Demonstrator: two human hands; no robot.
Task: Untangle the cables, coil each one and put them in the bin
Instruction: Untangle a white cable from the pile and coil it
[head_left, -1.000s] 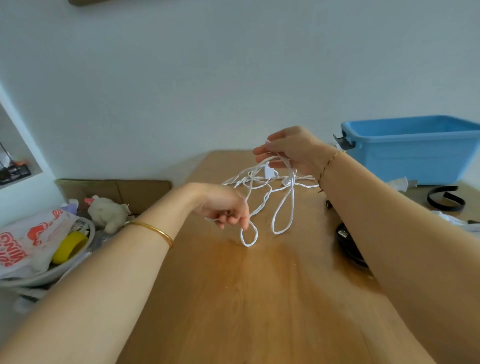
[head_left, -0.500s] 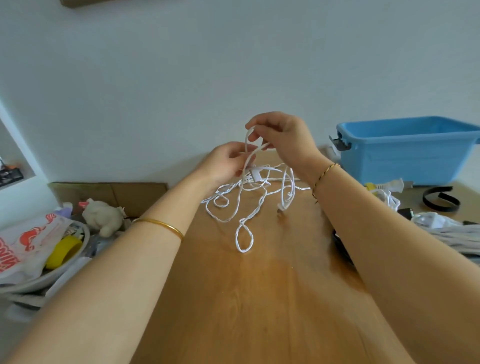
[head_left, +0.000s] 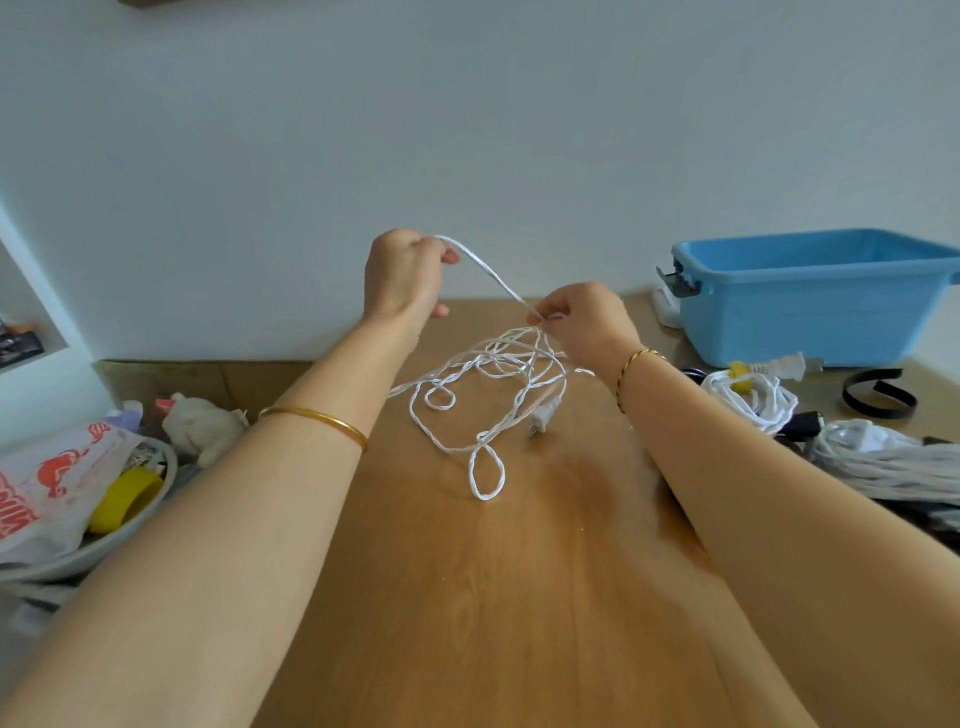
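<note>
Left hand (head_left: 402, 275) and right hand (head_left: 582, 325) each pinch the white twisted cable (head_left: 487, 498), centre frame; blue bin (head_left: 810, 322), upper right, contents hidden; lower-left basin (head_left: 93, 551) holds a yellow tape roll (head_left: 124, 499)

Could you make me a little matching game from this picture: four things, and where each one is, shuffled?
1 left hand
2 plug
3 blue bin
4 yellow roll

A at the table's far right
B raised, gripping the white cable
C in the basin left of the table
D at a cable end, below the right hand

Pairs: 1-B, 2-D, 3-A, 4-C
</note>
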